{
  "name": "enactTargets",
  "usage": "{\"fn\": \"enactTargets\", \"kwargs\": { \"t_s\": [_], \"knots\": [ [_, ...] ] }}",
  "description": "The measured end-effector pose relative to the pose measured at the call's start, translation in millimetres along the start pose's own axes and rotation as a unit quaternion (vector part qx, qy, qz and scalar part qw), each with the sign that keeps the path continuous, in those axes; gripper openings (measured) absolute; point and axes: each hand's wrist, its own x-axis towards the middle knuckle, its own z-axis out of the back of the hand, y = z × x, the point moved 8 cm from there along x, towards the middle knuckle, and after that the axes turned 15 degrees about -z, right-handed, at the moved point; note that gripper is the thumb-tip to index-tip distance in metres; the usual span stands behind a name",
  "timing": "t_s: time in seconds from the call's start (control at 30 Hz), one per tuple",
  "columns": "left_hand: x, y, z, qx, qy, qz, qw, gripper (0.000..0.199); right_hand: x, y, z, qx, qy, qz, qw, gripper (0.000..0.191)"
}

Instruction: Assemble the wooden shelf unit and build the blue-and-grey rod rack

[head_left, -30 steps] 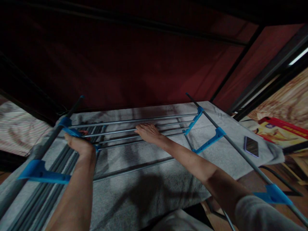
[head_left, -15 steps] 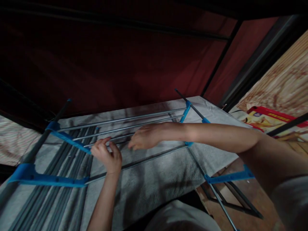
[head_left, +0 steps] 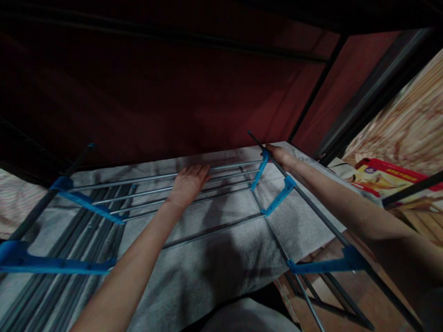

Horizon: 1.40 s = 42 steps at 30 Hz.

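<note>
A rack frame of grey posts, blue plastic brackets and thin metal rods stands before me. My left hand [head_left: 189,185] lies across the upper metal rods [head_left: 152,179] near their middle, fingers bent over the topmost one. My right hand [head_left: 279,157] reaches to the far right corner. It closes around the upper right blue bracket [head_left: 265,159] where that meets the grey post [head_left: 313,207]; its fingertips are partly hidden. At the left ends of the rods is another blue bracket [head_left: 88,202]. Lower brackets [head_left: 58,265] point inward at near left and near right.
Several loose grey tubes [head_left: 74,249] lie at the left on a pale cloth [head_left: 221,263]. Behind stands a dark red fabric panel [head_left: 194,106] with black bars. A red and yellow box [head_left: 387,177] is at the right, above a brown floor [head_left: 349,272].
My right hand has left the rods and moved right to the corner bracket. My left hand has shifted right and up onto the top rod. A lower rod near the right now sits in its bracket.
</note>
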Motion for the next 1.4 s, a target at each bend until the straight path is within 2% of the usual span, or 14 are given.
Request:
{"fn": "enactTargets", "kwargs": {
  "t_s": [0.1,0.17,0.4,0.73,1.1,1.4],
  "knots": [
    [6.5,4.7,-11.3,0.0,0.015,0.011,1.0,0.033,-2.3,-15.7,-16.7,0.076,0.071,-0.06,0.993,0.029],
    [8.0,7.8,-11.9,-0.002,0.003,0.019,1.0,0.033,-3.2,-18.2,-20.2,0.108,0.084,-0.079,0.987,0.026],
    [13.3,18.8,-4.2,-0.004,-0.017,0.038,0.999,0.036,-0.7,-17.3,-19.8,0.117,0.064,-0.082,0.988,0.02],
    [10.9,15.8,-11.3,-0.017,-0.018,0.014,1.0,0.036,10.0,-22.6,-22.0,0.1,0.067,-0.065,0.991,0.021],
    [11.6,16.8,-7.8,-0.005,0.027,0.014,1.0,0.039,9.1,-22.9,-24.3,0.121,0.07,-0.074,0.987,0.017],
    [9.4,20.7,-8.5,-0.017,0.033,0.022,0.999,0.037,4.1,-19.0,-27.0,0.11,0.066,-0.08,0.989,0.018]
  ]
}}
